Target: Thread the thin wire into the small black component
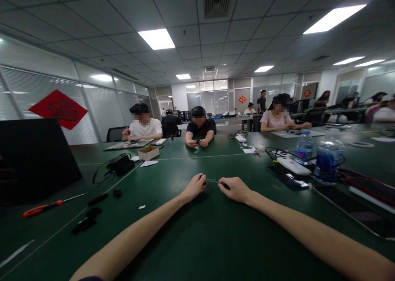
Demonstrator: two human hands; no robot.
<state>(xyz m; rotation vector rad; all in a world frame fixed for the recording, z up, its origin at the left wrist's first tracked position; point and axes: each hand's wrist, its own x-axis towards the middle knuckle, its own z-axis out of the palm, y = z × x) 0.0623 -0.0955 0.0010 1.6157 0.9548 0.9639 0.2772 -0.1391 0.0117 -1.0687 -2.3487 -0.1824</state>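
Over the green table (185, 231), my left hand (195, 187) is closed, with a small dark object (204, 183) partly showing at its fingertips. A short gap to the right, my right hand (236, 189) is closed too, gripping a small dark piece (226, 186) between thumb and fingers. What kind of things these are, I cannot make out. A thin pale line (212, 180) shows between the two hands; whether it is a thread or a mark on the tabletop is unclear. Both forearms reach in from the near edge.
On the left lie an orange-handled screwdriver (46, 207), black pieces (88, 219), a black pouch (119, 163) and a cardboard box (148, 152). Bottles (329, 159), a white device (293, 166) and a tablet (354, 211) stand or lie right. A person (200, 128) sits opposite.
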